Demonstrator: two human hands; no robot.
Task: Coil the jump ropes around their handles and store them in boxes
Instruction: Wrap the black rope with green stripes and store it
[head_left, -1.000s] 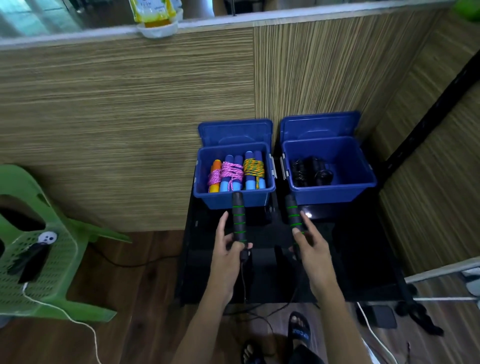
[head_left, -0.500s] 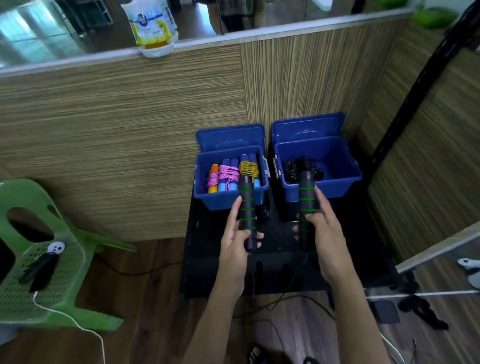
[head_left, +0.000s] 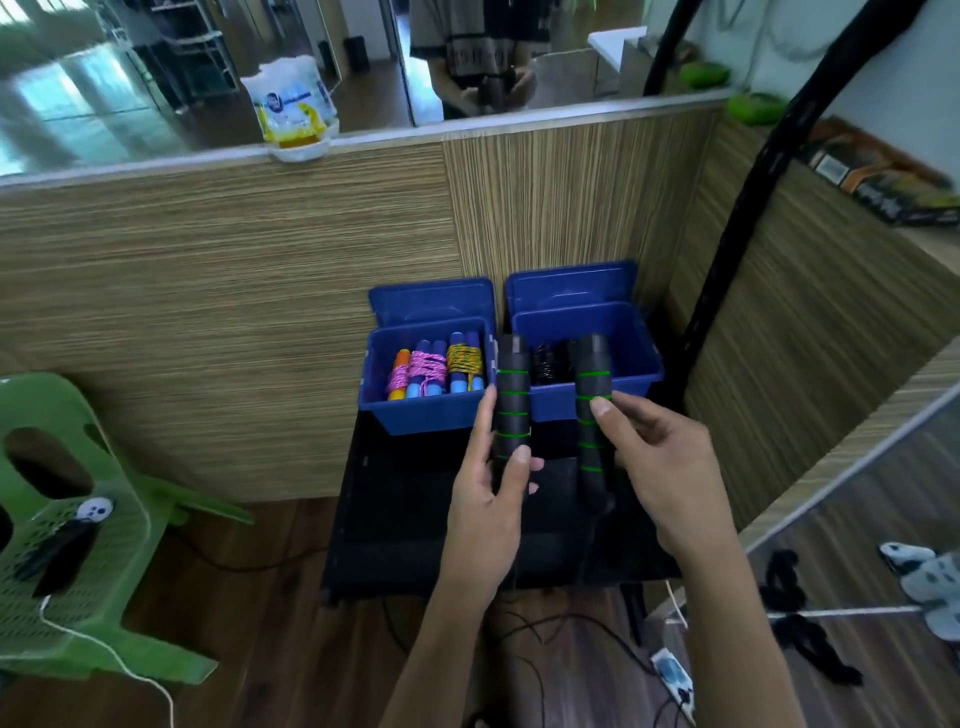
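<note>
Two open boxes sit side by side on a low stand (head_left: 415, 519), against the wall panel (head_left: 234, 312) behind them. The left box (head_left: 415, 415) holds coiled ropes (head_left: 436, 366) lying next to one another; the right box (head_left: 634, 364) holds a coiled bundle (head_left: 548, 361) toward its left side. Each box's lid (head_left: 431, 304) stands upright behind it. In front of the boxes, the left hand (head_left: 488, 499) holds one handle (head_left: 511, 400) upright, and the right hand (head_left: 665, 467) holds a second handle (head_left: 589, 410) just right of it, the two handles apart. A chair (head_left: 78, 545) stands on the floor well left of the stand. A bottle (head_left: 293, 109) rests on the ledge above the panel.
</note>
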